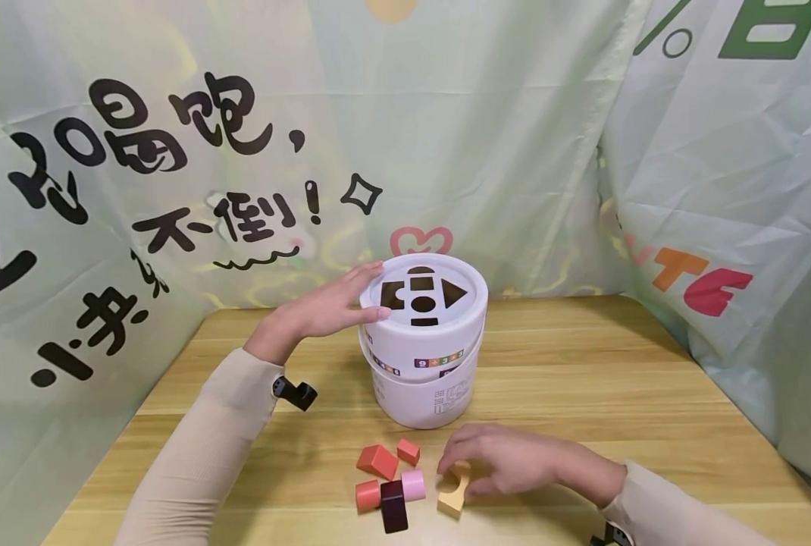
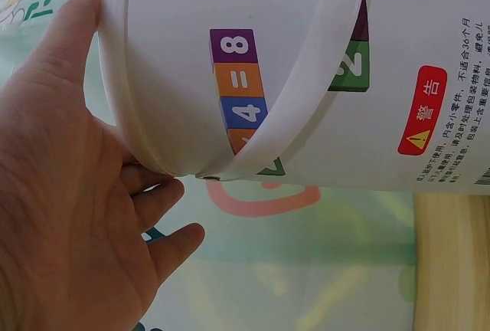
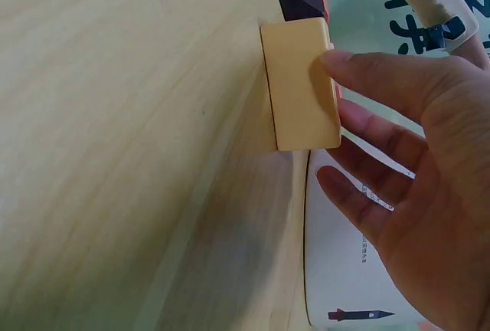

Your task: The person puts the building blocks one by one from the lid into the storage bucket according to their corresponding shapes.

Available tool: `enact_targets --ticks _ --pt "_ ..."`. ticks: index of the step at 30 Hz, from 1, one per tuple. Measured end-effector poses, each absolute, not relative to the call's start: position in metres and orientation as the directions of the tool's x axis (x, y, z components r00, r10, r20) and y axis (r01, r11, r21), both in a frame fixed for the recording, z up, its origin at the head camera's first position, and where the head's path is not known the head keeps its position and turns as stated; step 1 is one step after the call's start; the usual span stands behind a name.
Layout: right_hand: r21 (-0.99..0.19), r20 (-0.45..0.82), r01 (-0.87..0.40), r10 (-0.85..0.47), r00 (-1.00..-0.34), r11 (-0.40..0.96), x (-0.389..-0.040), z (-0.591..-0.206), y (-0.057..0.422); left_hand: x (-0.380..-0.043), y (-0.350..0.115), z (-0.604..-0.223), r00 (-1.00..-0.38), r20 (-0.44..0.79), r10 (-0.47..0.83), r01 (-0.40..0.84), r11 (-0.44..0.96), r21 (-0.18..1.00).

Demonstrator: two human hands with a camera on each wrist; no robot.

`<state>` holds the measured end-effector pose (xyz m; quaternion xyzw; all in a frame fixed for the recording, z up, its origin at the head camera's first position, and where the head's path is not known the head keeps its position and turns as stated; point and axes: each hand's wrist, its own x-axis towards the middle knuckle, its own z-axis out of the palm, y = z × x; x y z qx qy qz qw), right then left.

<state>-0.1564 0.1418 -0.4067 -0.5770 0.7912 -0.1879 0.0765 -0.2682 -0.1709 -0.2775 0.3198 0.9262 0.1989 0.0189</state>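
Observation:
A white bucket (image 1: 419, 394) stands upright, its white lid (image 1: 472, 292) pierced with shaped holes. My left hand (image 1: 324, 307) rests against the lid's left edge, thumb on the rim and fingers reaching along the far side. In the left wrist view, the fingers (image 2: 164, 201) touch near the handle's pivot. In front of the bucket, my right hand (image 1: 504, 459) has thumb and fingers around a yellow arch block (image 1: 452, 502). The right wrist view shows the thumb touching the edge of this arch block (image 3: 298, 86); the far-side fingertips are partly hidden.
Left of the arch block lie a pink cylinder (image 1: 413, 485), a dark block (image 1: 394, 506), a red cylinder (image 1: 367, 496), a red triangular block (image 1: 378, 461) and a small red block (image 1: 408, 452). A printed curtain (image 1: 515, 152) hangs behind the wooden table (image 1: 583, 364).

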Motion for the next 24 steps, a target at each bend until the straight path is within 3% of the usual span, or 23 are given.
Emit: enact_targets --ticks 12,19,24 --pt "-0.381 0.08 -0.855 -0.909 -0.409 0.351 -0.1526 -0.4072 0.1506 -0.2686 -0.1711 -0.2774 -0.796 0.091 0.598 0.581 0.714 0.39" --pt "-0.35 0.091 -0.896 -0.942 -0.323 0.273 -0.1499 -0.4063 0.1512 -0.2679 -0.1712 -0.2778 -0.796 0.088 0.598 0.581 0.715 0.389" --pt "-0.346 0.007 -0.903 -0.962 -0.273 0.254 -0.148 -0.4019 0.1523 -0.2668 -0.1715 -0.2777 -0.798 0.089 0.595 0.577 0.714 0.396"
